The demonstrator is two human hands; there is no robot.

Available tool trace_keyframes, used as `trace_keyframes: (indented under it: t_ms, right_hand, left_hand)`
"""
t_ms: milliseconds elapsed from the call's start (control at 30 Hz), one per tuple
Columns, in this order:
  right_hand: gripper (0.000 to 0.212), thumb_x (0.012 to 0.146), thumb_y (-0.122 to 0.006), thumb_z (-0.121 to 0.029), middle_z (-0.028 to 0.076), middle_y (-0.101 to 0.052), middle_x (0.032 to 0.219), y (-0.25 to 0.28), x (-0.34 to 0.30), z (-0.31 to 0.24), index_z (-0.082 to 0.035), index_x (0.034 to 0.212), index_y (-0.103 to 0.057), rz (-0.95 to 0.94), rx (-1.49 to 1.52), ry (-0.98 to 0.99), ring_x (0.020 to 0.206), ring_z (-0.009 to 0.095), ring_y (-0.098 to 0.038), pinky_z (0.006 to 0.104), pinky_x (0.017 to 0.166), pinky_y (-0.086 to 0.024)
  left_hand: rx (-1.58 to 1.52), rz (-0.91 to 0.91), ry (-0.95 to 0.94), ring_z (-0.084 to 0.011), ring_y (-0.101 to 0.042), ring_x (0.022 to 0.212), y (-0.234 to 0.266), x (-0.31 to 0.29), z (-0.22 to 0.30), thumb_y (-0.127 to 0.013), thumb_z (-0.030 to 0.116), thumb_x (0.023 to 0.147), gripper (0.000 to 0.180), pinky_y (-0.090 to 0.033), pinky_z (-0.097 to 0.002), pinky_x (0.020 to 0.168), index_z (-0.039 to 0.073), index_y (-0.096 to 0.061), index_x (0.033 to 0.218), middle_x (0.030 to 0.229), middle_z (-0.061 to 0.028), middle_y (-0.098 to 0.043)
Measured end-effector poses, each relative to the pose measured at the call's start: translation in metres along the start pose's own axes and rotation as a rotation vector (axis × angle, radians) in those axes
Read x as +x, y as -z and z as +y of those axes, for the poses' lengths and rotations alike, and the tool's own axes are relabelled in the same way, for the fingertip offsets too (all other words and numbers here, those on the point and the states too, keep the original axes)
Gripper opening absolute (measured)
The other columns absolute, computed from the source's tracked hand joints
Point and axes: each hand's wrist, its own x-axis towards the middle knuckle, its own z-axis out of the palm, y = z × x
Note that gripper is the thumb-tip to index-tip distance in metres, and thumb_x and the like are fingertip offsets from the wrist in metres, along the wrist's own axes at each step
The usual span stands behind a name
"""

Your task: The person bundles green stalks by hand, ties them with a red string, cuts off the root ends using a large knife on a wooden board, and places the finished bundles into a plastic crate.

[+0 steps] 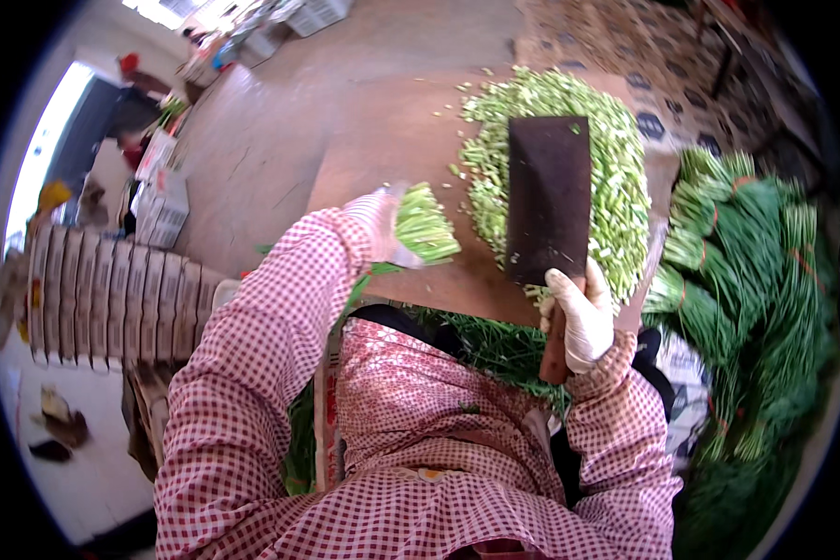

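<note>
My left hand [380,224], gloved, is closed round a bunch of green stalks [425,224] at the left part of a brown cutting board [364,135]. The cut ends of the stalks point right, toward the board's middle. In my gloved right hand [583,317] is the wooden handle of a cleaver [549,201]. Its broad dark blade lies flat side up over a heap of chopped green stalks [616,177], with a few bits stuck to it. A gap of bare board separates the blade from the bunch.
Tied bundles of long green stalks [747,252] are piled on the right. Loose green leaves [504,345] hang below the board's near edge. A stack of pale crates [126,294] stands at left, with a white crate [161,207] farther back. Other people are at the far left.
</note>
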Motion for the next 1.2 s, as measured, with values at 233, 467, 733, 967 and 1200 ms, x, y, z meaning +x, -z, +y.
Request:
trace_keyframes:
  t_ms: [233,467,733,967,1200]
  right_hand:
    - [0.039,0.090,-0.055,-0.005,0.003,-0.062,0.074,-0.001,-0.005,0.001,-0.002,0.127,-0.046,-0.027,-0.218,-0.023,0.056,0.011,-0.058,0.0248,0.048,-0.047]
    - [0.046,0.083,-0.056,-0.005,0.009,-0.057,0.061,0.000,0.006,0.017,-0.001,0.127,-0.043,-0.190,-0.756,0.159,0.054,0.022,-0.058,0.0354,0.052,-0.046]
    - [0.044,0.078,-0.059,-0.006,0.013,-0.058,0.064,0.005,0.020,0.047,-0.003,0.122,-0.050,-0.089,-0.641,0.194,0.057,0.029,-0.060,0.0406,0.057,-0.048]
    - [0.043,0.079,-0.061,-0.004,0.010,-0.058,0.062,0.002,0.017,0.042,-0.005,0.121,-0.050,-0.058,-0.700,0.135,0.054,0.023,-0.059,0.0374,0.054,-0.047]
    - [0.044,0.082,-0.058,-0.003,0.008,-0.062,0.059,0.001,0.011,0.029,-0.002,0.125,-0.046,-0.091,-0.689,-0.020,0.048,0.017,-0.060,0.0309,0.048,-0.049]
  left_hand:
    - [-0.011,0.310,0.066,-0.0323,-0.058,0.112,-0.024,-0.011,0.013,-0.088,0.040,0.056,0.098,-0.047,-0.0391,0.098,0.004,-0.041,0.135,0.119,-0.0177,-0.059]
    - [0.134,0.579,-0.004,-0.0356,-0.054,0.114,-0.057,-0.026,0.024,-0.091,0.040,0.052,0.110,-0.045,-0.0413,0.100,0.004,-0.034,0.139,0.126,-0.0197,-0.052]
    - [0.088,0.406,0.151,-0.0338,-0.040,0.134,-0.049,-0.023,0.027,-0.092,0.050,0.048,0.132,-0.035,-0.0408,0.111,0.001,-0.020,0.148,0.144,-0.0232,-0.038]
    - [0.317,0.461,0.183,-0.0335,-0.037,0.135,-0.046,-0.028,0.050,-0.091,0.049,0.049,0.127,-0.034,-0.0435,0.111,0.004,-0.023,0.146,0.147,-0.0220,-0.034]
    - [0.136,0.195,0.162,-0.0282,-0.063,0.106,-0.005,0.003,0.026,-0.094,0.042,0.047,0.105,-0.050,-0.0351,0.094,0.002,-0.045,0.132,0.113,-0.0170,-0.063]
